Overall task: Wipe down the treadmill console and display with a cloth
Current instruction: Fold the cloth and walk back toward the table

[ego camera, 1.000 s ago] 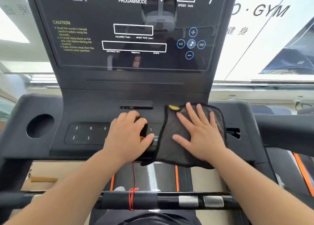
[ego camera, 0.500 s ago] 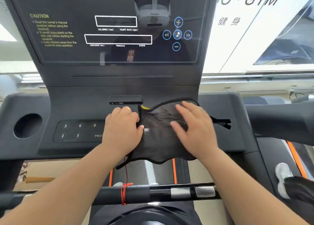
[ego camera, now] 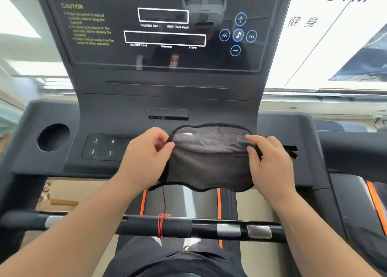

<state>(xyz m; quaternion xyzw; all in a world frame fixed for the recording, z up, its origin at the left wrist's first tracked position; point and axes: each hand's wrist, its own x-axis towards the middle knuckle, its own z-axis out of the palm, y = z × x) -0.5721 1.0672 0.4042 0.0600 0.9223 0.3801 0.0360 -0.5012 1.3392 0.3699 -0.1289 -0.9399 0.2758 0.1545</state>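
Grip: left hand (ego camera: 146, 157) pinches the cloth (ego camera: 209, 163) at its 9 o'clock edge, thumb and forefinger closed on the dark hem. Right hand (ego camera: 270, 163) pinches the 3 o'clock edge the same way, fingers curled over the hem. Both grips narrow, holding fabric only; nothing else in either hand.

Reason for hold (judgement): pinching opposite edges pulls the cloth flat between the hands. This looks like a spread or refold to present a fresh, even face before the next pass, rather than a wiping stroke; neither palm presses down.

Cloth: dark grey, fuzzy pile, thin black bound edge with a wavy outline. Upper half lies on the console deck (ego camera: 278, 126); lower edge at 6 o'clock hangs past the deck's front lip, over the belt (ego camera: 178, 201). A soft crease runs across between the hands. It covers the middle and right part of the keypad (ego camera: 104, 146), whose keys 3 and 6 and two arrows show at 9 o'clock of the left hand.

Outward: display (ego camera: 163, 31) at 12 o'clock, glossy black, heavy reflections; I cannot judge smears. Cup recess (ego camera: 53, 137) at far 9 o'clock. Handlebar (ego camera: 188, 227) at 6 o'clock, with red cord (ego camera: 161, 224) wound round it.
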